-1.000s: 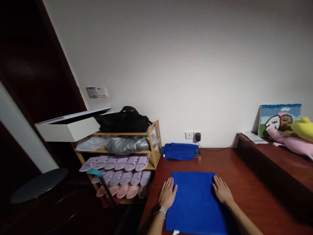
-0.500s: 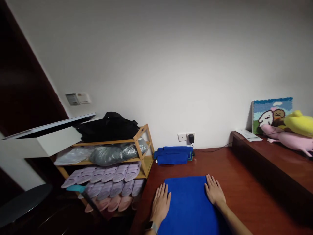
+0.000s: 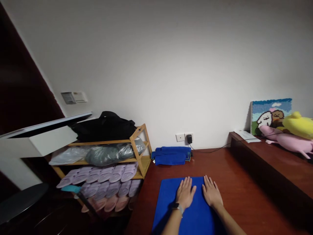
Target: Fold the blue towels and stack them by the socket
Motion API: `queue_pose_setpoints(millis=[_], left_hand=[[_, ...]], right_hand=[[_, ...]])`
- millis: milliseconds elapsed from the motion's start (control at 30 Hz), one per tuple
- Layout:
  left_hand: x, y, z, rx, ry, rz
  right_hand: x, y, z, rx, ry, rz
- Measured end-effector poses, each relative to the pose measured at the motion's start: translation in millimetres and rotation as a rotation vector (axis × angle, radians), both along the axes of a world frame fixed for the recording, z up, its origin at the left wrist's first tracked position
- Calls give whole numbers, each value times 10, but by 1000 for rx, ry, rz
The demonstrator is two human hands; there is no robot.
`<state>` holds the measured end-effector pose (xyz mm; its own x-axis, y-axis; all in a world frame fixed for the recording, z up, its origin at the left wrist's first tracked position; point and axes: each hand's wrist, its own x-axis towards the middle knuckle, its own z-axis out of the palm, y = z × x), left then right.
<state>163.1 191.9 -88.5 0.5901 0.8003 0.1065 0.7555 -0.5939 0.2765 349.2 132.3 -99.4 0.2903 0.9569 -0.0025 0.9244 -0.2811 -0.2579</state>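
Grip open on both sides: I rest the left hand (image 3: 185, 197) flat on the blue cloth (image 3: 166, 199), right hand (image 3: 212, 195) along its edge; even pressure should limit creasing.

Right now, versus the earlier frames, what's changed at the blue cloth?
The left hand has moved right, from the left edge of the spread cloth to flat on it, nearer the right hand. Nothing was picked up. The right hand stays at the right edge; the folded blue cloths stay by the wall.
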Motion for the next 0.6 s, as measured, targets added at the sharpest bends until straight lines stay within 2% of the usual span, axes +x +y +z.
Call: queue_pose_setpoints(millis=[167, 267, 367, 600], left_hand=[[-1288, 306, 104, -17, 103, 241], [-1845, 331, 103, -22, 116, 273], [-2049, 271, 68, 4, 95, 256], [-1990, 235, 31, 59, 4, 295]], right_hand=[[-20, -14, 15, 0, 19, -14], [-18, -34, 2, -7, 0, -8], [-15, -41, -20, -11, -31, -5], [12, -31, -90, -31, -93, 9]])
